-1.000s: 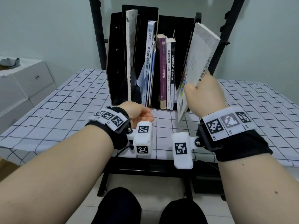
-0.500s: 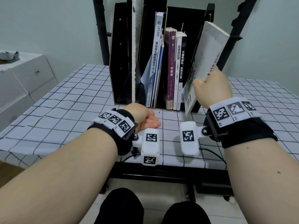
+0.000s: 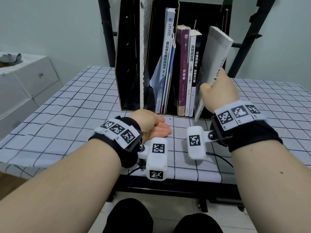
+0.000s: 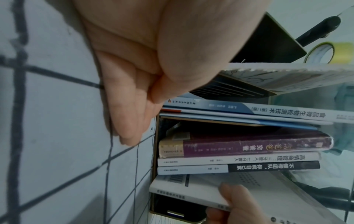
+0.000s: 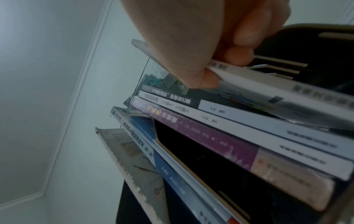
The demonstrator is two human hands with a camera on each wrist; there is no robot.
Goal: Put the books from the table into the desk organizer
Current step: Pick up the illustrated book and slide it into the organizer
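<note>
My right hand (image 3: 217,91) grips a white paperback book (image 3: 214,64) by its lower spine, thumb on the cover. The book stands tilted at the mouth of the right compartment of the black desk organizer (image 3: 127,64), beside a black-and-white book (image 3: 195,69), a white one and a purple book (image 3: 184,71). The right wrist view shows the fingers (image 5: 239,56) pinching the white book (image 5: 268,91) above those spines. My left hand (image 3: 154,126) rests open, palm up, on the checked tablecloth in front of the organizer; its fingers (image 4: 130,115) lie straight and hold nothing.
A blue-white textbook (image 3: 167,61) leans in the middle compartment and a thin worn book (image 3: 145,47) stands in the left one. A black metal frame rises behind the organizer. White drawers (image 3: 30,84) stand to the left. A tape roll (image 4: 325,53) shows in the left wrist view.
My right hand has carried the white book forward and left, closer to the right compartment and more upright. The left hand stays resting on the table.
</note>
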